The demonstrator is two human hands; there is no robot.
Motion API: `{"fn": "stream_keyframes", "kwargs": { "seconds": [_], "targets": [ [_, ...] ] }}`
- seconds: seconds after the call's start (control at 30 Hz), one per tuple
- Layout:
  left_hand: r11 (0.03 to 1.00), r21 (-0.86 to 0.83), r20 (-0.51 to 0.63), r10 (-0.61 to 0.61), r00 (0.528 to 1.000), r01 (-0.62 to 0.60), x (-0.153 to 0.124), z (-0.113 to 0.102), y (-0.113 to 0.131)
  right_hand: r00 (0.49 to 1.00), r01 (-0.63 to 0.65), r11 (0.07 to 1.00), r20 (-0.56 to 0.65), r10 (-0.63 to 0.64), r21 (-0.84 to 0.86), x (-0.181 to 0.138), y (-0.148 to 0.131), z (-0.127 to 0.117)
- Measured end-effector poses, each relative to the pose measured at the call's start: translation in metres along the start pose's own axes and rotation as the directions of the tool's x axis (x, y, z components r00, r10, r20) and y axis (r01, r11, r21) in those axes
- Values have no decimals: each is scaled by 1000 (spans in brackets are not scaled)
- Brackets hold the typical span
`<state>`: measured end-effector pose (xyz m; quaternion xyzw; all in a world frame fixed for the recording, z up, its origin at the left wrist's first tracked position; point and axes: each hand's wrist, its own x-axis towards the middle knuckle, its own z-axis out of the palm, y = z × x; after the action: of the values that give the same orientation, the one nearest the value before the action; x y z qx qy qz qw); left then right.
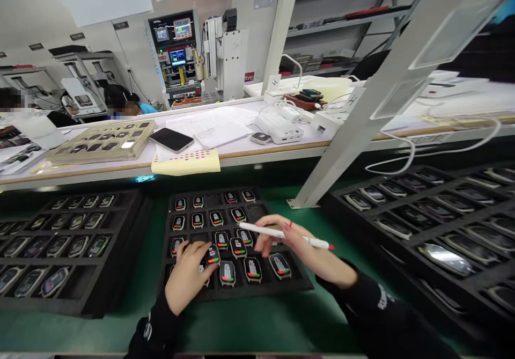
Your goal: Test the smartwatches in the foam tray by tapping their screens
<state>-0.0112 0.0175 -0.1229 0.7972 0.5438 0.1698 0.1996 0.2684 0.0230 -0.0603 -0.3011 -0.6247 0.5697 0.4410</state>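
Left hand (188, 274): you've got a watch (213, 255) between thumb and fingers, gap closed down to its case, screen facing up and lit. It sits over the near-left part of the middle tray (257, 291); can't tell if its underside touches the foam.

Right hand (287, 236): fingers half curled around a white pen (263, 230) — plain end toward the tray, red end back over your wrist. Fingertips are at the tray's right side, near the lit watches (252, 268); contact there isn't clear.

Middle tray lies on the green worktop (225, 327), most slots filled, a few bare, many screens with a red-green bar at the bottom. More watch trays flank it: left tray (89, 277), right tray (341, 207).

Shelf (237, 159) above, left to right — beige tray (100, 158), phone (172, 140), papers (223, 127), a single watch just beside a white box-shaped device (281, 129).
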Motion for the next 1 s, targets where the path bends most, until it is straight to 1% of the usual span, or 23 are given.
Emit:
{"fn": "stream_keyframes", "kwargs": {
  "seconds": [0.1, 0.17, 0.27, 0.33, 0.43, 0.5, 0.57, 0.6, 0.67, 0.77, 0.83, 0.9, 1.0],
  "targets": [
    [998, -35, 10, -59, 998, 60, 2, -1, 3, 996, -26, 998, -89, 31, 55, -19, 29, 4],
    [993, -70, 30, -91, 995, 93, 3, -1, 5, 990, -22, 995, -138, 35, 93, -26, 43, 6],
    [991, -90, 61, -97, 993, 103, 5, -2, 7, 990, -42, 992, -131, 58, 120, -25, 55, 8],
    [993, -72, 76, -85, 993, 91, 8, -3, 6, 990, -51, 996, -129, 60, 75, -15, 57, 9],
    [998, -36, 108, -47, 993, 52, 13, -6, 5, 982, -64, 998, -180, 62, -2, 7, 52, 15],
    [999, -27, 131, -21, 991, 25, 15, -8, 4, 981, -113, 992, -151, 119, 48, 22, 47, 23],
    [1000, -23, 132, -6, 991, 9, 16, -9, 5, 981, -170, 977, -73, 180, 131, 36, 46, 36],
    [1000, -21, 120, -2, 993, 5, 16, -9, 5, 978, -193, 968, -41, 202, 159, 41, 47, 44],
    [1000, -19, 86, 6, 996, -4, 17, -8, 5, 972, -223, 958, -32, 233, 182, 49, 56, 60],
    [999, -37, 68, 5, 998, -2, 17, -6, 2, 955, -246, 951, -121, 271, 189, 54, 79, 83],
    [997, -74, 75, 0, 997, 5, 18, -6, -1, 946, -238, 959, -187, 265, 154, 54, 93, 92],
    [994, -113, 74, 1, 997, 8, 18, -5, -4, 945, -219, 972, -227, 234, 90, 52, 101, 97],
    [989, -150, 57, -4, 998, 12, 16, -2, -7, 943, -200, 979, -279, 182, -37, 49, 102, 96]
  ]
}}
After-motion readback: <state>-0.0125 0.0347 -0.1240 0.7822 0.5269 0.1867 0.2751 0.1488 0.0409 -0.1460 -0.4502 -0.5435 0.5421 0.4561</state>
